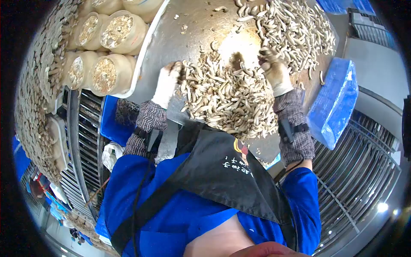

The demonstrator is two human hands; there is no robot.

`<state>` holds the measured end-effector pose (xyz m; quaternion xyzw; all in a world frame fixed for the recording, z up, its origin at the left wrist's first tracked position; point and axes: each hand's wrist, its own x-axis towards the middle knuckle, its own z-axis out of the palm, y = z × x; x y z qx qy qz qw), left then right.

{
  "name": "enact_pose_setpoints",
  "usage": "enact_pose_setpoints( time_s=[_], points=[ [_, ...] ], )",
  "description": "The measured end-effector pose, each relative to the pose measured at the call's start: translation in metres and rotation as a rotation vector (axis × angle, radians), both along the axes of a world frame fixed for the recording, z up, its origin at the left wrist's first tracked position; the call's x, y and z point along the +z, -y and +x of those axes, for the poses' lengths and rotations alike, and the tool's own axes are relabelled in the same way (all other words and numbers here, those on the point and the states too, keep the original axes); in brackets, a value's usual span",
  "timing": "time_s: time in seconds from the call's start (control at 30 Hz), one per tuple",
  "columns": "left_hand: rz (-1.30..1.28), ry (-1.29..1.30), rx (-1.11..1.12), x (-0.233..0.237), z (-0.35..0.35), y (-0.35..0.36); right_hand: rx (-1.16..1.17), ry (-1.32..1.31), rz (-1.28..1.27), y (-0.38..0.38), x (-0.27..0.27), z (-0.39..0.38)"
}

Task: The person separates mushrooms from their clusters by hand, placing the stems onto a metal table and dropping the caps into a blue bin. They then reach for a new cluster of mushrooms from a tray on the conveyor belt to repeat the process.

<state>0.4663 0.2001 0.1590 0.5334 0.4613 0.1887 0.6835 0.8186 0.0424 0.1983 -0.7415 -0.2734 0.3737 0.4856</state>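
A large heap of pale, long-stemmed mushrooms [227,98] lies on a shiny metal table [188,25] in front of me. A second, looser spread of mushrooms [295,30] lies farther back on the right. My left hand [168,81], in a white glove, rests at the heap's left edge with its dirty fingertips curled into the mushrooms. My right hand [274,68], also gloved, is on the heap's far right side, fingers closed around a few mushrooms. Checked sleeve covers sit over both forearms, and I wear a black apron [222,171].
A white tray [143,51] at the upper left holds several round cultivation bottles [115,32] lying with their mouths toward me. A blue plastic bag [336,103] lies at the table's right edge. Wire racks [355,171] stand right and left; mushroom-covered shelves [36,94] curve along the far left.
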Motion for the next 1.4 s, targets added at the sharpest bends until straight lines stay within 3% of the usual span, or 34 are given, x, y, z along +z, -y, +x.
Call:
enact_pose_setpoints(
  time_s=[0.03, 0.1, 0.17, 0.2, 0.23, 0.3, 0.33, 0.4, 0.43, 0.5, 0.57, 0.63, 0.67, 0.7, 0.73, 0.77, 0.8, 0.83, 0.97, 1.03, 1.17, 1.27, 1.4],
  points=[
    [-0.163, 0.097, -0.025, -0.008, 0.003, 0.006, -0.101, -0.298, 0.05, -0.015, 0.03, -0.045],
    [-0.403, 0.372, -0.031, -0.006, 0.023, 0.027, 0.203, -0.074, -0.124, -0.026, 0.044, -0.092],
    [-0.645, 0.572, 0.088, 0.01, 0.042, 0.046, 0.501, -0.05, -0.211, -0.033, 0.058, -0.123],
    [-0.065, 0.476, -0.027, 0.009, 0.045, 0.046, 0.652, 0.293, -0.126, -0.033, 0.05, -0.128],
    [0.51, 0.353, -0.139, 0.008, 0.049, 0.045, 0.653, 0.293, -0.126, -0.031, 0.049, -0.126],
    [-0.608, 0.41, 0.037, 0.031, 0.043, 0.048, 0.445, 0.099, -0.297, -0.032, 0.063, -0.117],
    [-0.604, 0.411, 0.045, 0.024, 0.041, 0.048, 0.355, 0.103, -0.339, -0.037, 0.078, -0.112],
    [-0.958, 0.533, 0.193, 0.0, 0.038, 0.046, 0.271, -0.012, -0.379, -0.021, 0.042, -0.064],
    [-0.955, 0.539, 0.203, -0.004, 0.034, 0.045, 0.228, -0.048, -0.414, -0.012, 0.023, -0.036],
    [-0.872, 0.498, 0.156, -0.012, 0.024, 0.043, -0.175, -0.545, -0.012, -0.015, -0.019, 0.013],
    [-0.694, 0.483, 0.322, -0.017, 0.018, 0.049, -0.435, -0.65, 0.239, -0.011, -0.013, 0.056],
    [-0.331, 0.305, 0.174, -0.027, -0.003, 0.045, -0.462, -0.377, 0.148, -0.003, 0.003, 0.061],
    [-0.4, 0.241, 0.168, -0.029, -0.016, 0.037, -0.508, 0.066, 0.013, -0.005, 0.01, 0.04],
    [-0.257, 0.14, 0.014, -0.014, -0.03, 0.033, -0.397, 0.253, -0.073, -0.007, 0.032, 0.001],
    [0.045, -0.111, -0.098, -0.014, -0.041, 0.046, 0.132, 0.64, -0.314, 0.007, -0.005, -0.016],
    [0.348, -0.367, -0.213, -0.017, -0.049, 0.06, 0.055, 0.619, -0.364, 0.01, 0.011, -0.065],
    [0.294, -0.387, -0.268, -0.022, -0.054, 0.074, 0.205, 0.416, -0.386, 0.006, 0.028, -0.094],
    [0.423, -0.409, -0.37, -0.005, -0.058, 0.083, 0.278, 0.533, -0.248, 0.02, -0.008, -0.104],
    [0.413, -0.451, -0.529, -0.024, -0.059, 0.112, 0.468, 0.539, -0.149, 0.027, -0.015, -0.157],
    [0.258, -0.329, -0.418, -0.021, -0.056, 0.116, 0.499, 0.583, -0.066, 0.024, -0.006, -0.165],
    [0.334, -0.32, -0.252, -0.029, -0.064, 0.121, 0.462, 0.44, -0.222, 0.024, 0.013, -0.182],
    [0.337, -0.452, -0.329, -0.023, -0.064, 0.122, 0.561, 0.715, -0.103, 0.036, -0.022, -0.182],
    [0.363, -0.401, -0.316, -0.024, -0.051, 0.125, 0.641, 0.896, 0.072, 0.026, -0.019, -0.214]
  ],
)
